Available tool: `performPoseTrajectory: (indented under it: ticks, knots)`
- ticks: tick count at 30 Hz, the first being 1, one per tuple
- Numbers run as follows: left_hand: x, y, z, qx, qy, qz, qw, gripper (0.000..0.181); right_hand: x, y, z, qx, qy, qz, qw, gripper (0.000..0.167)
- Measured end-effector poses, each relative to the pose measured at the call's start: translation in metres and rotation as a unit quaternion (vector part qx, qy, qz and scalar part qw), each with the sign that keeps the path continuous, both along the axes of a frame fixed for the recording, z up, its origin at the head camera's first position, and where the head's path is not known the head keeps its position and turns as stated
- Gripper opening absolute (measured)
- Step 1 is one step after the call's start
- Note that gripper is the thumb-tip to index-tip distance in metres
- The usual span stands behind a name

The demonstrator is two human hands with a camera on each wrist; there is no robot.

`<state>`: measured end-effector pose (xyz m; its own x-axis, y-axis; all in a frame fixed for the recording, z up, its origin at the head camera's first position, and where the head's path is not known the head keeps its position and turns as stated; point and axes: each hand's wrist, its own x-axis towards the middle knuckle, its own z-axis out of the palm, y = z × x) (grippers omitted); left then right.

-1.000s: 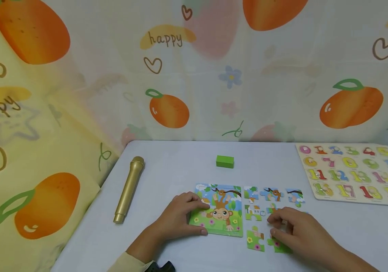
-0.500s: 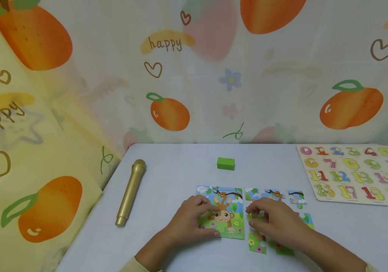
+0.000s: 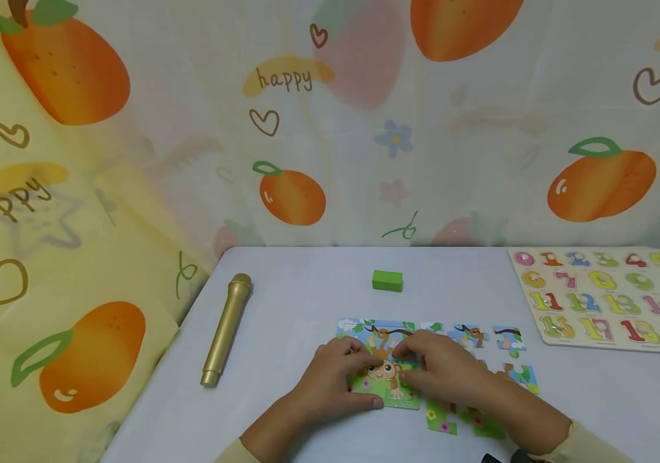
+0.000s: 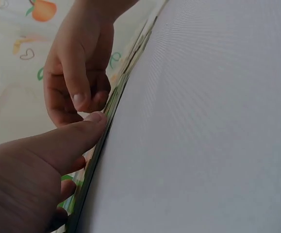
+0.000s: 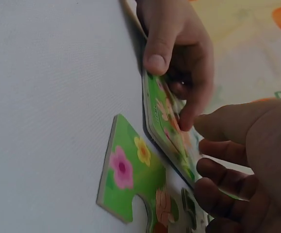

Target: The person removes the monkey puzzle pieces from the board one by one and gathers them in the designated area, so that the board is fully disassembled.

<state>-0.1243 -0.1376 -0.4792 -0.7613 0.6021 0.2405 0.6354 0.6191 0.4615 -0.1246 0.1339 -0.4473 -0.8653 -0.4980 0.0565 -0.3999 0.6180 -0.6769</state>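
Observation:
A square puzzle board (image 3: 403,402) printed with a hanging monkey lies flat on the white table. My left hand (image 3: 330,382) rests on its left side, thumb at the near edge and fingers over the picture. From the right, my right hand (image 3: 451,366) reaches over the board with loosely bent fingers; I see no piece between them. In the right wrist view, its thumb and fingertips come close to the index finger of the left hand (image 5: 186,48). Loose jigsaw pieces (image 3: 441,418) lie beside the board, some hidden under the right hand and forearm.
A gold microphone (image 3: 227,331) lies at the left. Behind the board sits a green block (image 3: 387,281). At the right back is a number puzzle board (image 3: 607,297). A fruit-printed curtain (image 3: 451,161) hangs along the table's back edge.
My right hand has moved left from above the loose pieces to above the monkey board. My left hand has slid a little to the right, further over the board.

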Motion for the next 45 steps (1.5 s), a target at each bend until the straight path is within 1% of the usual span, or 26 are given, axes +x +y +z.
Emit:
performPoseTrajectory:
  ticks: [6,10,17,26,31,38,45]
  knots:
    - [-0.002,-0.001,-0.001,0.004,0.005,-0.004,1.0000,0.060,-0.002,-0.007,-0.001,0.031,0.004,0.028,0.9991,0.023]
    - [-0.002,-0.001,-0.002,-0.001,-0.005,0.001,1.0000,0.060,0.000,-0.009,0.000,0.045,-0.005,0.039,0.9982,0.022]
    - [-0.002,-0.001,-0.003,0.001,-0.009,0.005,0.9999,0.060,0.003,-0.010,0.000,0.049,-0.001,0.053,0.9974,0.022]
    - [-0.002,-0.001,-0.004,0.001,-0.007,0.007,0.9999,0.062,0.003,-0.012,0.000,0.045,-0.004,0.039,0.9982,0.023]
    - [-0.003,-0.001,-0.005,-0.001,-0.005,0.008,1.0000,0.063,0.004,-0.013,0.001,0.040,0.005,0.032,0.9987,0.025]
    - [-0.002,0.000,-0.004,-0.001,-0.012,0.009,0.9999,0.062,0.007,-0.013,0.001,0.025,0.014,0.021,0.9994,0.027]
    - [-0.002,0.000,-0.005,-0.007,-0.005,0.013,0.9999,0.062,0.010,-0.012,0.002,-0.016,-0.012,0.016,0.9997,0.027]
